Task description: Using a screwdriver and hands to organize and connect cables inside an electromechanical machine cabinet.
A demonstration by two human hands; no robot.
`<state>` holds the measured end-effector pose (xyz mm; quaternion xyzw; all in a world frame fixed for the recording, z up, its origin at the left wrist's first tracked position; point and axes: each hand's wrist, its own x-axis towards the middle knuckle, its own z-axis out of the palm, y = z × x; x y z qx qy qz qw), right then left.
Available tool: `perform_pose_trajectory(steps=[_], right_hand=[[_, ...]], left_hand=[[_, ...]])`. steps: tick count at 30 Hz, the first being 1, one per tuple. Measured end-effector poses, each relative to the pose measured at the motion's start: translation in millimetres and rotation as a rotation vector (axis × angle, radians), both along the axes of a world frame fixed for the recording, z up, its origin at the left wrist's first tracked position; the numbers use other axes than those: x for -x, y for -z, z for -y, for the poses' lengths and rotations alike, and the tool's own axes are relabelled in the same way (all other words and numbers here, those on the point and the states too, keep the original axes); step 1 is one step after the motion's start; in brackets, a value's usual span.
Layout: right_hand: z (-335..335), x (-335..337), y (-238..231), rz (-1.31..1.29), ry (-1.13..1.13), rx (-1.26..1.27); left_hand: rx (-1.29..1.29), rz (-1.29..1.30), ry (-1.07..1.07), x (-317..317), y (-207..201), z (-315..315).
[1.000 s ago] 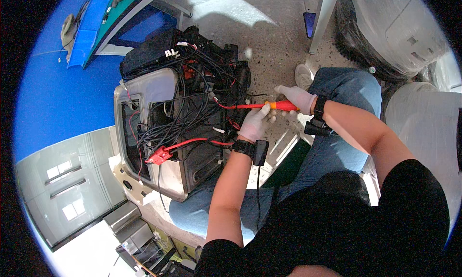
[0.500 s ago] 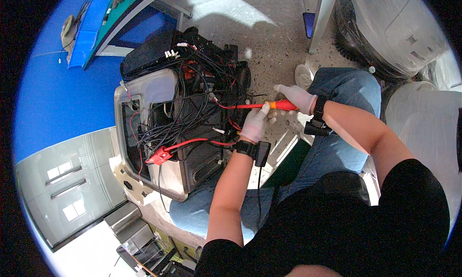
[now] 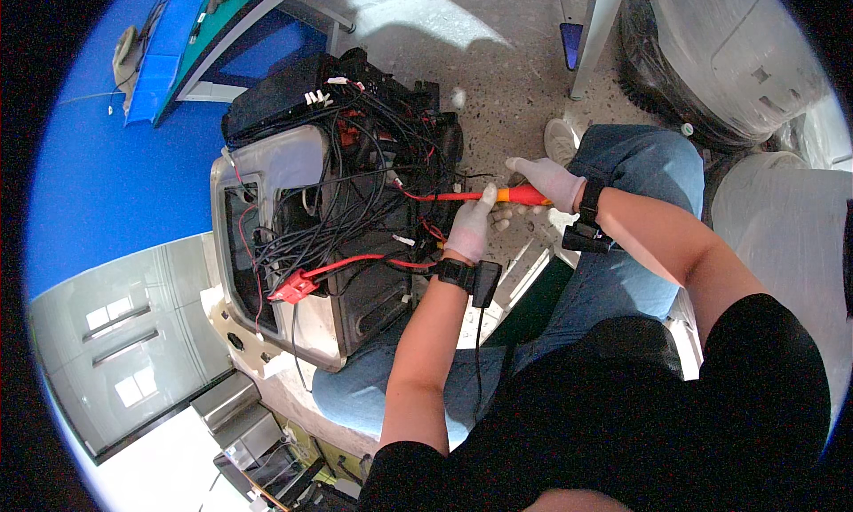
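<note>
My right hand [image 3: 553, 183], in a white glove, is closed around the red handle of a screwdriver [image 3: 524, 196] with a yellow collar. Its red shaft points left toward a black machine [image 3: 378, 303] covered in loose cables. My left hand [image 3: 468, 228], gloved too, pinches the shaft close to the collar, thumb on top. The shaft's tip is lost among the black cables [image 3: 333, 219], so I cannot tell what it touches. A red plug connector [image 3: 293, 287] on a thick red cable lies over the machine's pale housing [image 3: 306, 330].
A table leg [image 3: 597, 36] stands ahead on the speckled floor [image 3: 506, 94]. Plastic-wrapped equipment [image 3: 711, 59] fills the right side. A glossy cabinet [image 3: 133, 334] is at the left, and a blue surface [image 3: 133, 192] lies beyond the machine. My knees flank the work.
Almost nothing differs. Both hands keep their hold on the screwdriver, and the left hand has shifted very slightly.
</note>
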<state>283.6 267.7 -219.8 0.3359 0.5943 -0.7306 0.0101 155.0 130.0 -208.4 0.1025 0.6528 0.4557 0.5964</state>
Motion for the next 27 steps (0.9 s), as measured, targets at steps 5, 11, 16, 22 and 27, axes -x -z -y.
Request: perform_pose_trajectory(steps=[5,11,16,22,27], right_hand=[[-1,-1,2,-0.006,-0.020,-0.050],[0,-4,9,0.021,-0.116,-0.230],[-7,-1,27,0.020,-0.284,-0.963],[-7,-3,36,-0.048,-0.229,-0.878],[-7,-4,25,-0.080,-0.247,-0.801]], left_hand=[[0.065,-0.023,-0.032,-3,0,-3],[0.118,-0.089,-0.095,-7,-15,-8],[0.195,-0.183,0.168,-7,-45,-15],[-0.187,-0.894,0.351,-16,-50,-20],[-0.303,-1.385,0.582,-14,-37,-13]])
